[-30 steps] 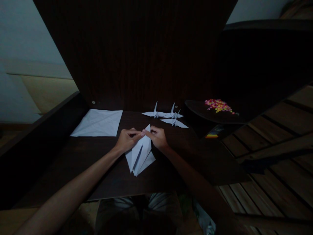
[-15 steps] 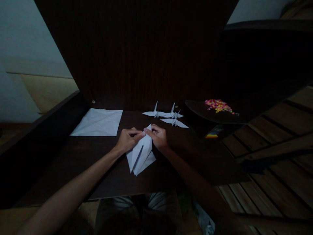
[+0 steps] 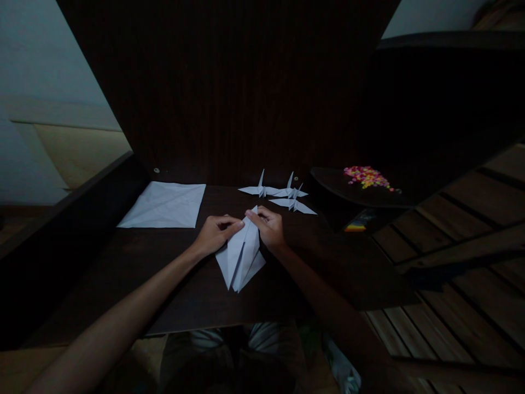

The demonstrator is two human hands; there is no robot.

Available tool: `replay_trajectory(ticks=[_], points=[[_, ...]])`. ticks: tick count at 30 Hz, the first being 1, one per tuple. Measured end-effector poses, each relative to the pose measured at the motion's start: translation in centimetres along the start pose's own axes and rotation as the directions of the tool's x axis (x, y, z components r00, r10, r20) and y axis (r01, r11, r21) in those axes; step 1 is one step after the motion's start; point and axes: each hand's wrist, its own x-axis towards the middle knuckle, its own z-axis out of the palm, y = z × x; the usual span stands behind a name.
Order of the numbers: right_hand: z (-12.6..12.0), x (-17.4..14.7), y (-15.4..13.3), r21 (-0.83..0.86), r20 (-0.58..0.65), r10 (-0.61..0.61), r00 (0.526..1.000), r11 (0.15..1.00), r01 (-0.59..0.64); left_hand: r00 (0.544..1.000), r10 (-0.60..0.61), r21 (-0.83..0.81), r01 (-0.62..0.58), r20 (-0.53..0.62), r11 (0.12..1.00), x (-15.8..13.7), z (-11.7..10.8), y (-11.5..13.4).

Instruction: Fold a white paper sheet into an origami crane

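A partly folded white origami paper (image 3: 241,254) lies between my hands at the middle of the dark desk, its split points toward me and its narrow tip pointing away. My left hand (image 3: 217,232) pinches its left edge near the upper part, thumb on top. With thumb and fingers, my right hand (image 3: 267,225) grips the paper close to the narrow tip. The fingers beneath the paper are partly hidden. Just beyond my hands stand three folded paper cranes (image 3: 292,204), wings spread.
A creased sheet of white paper (image 3: 166,205) lies flat at the left. On a rounded shelf (image 3: 328,183) at the right sits a heap of small colourful pieces (image 3: 365,176). A tall dark panel (image 3: 229,98) rises behind the desk, and a raised side board (image 3: 69,197) bounds its left.
The folded paper has shifted slightly to the right and turned a little. My right hand has moved slightly right with it; the left stays nearly in place.
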Motion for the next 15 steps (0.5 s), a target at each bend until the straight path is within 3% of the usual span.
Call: replay_trajectory(ticks=[4, 15], points=[[-0.32, 0.18, -0.06, -0.01, -0.039, -0.001, 0.999, 1.0, 0.0, 0.999, -0.009, 0.008, 0.009, 0.041, 1.0, 0.11, -0.13, -0.54], [0.04, 0.04, 0.66, 0.018, -0.02, 0.028, 0.999, 0.999, -0.028, 0.999, -0.003, 0.015, 0.003, -0.047, 1.0, 0.12, -0.2, -0.67]])
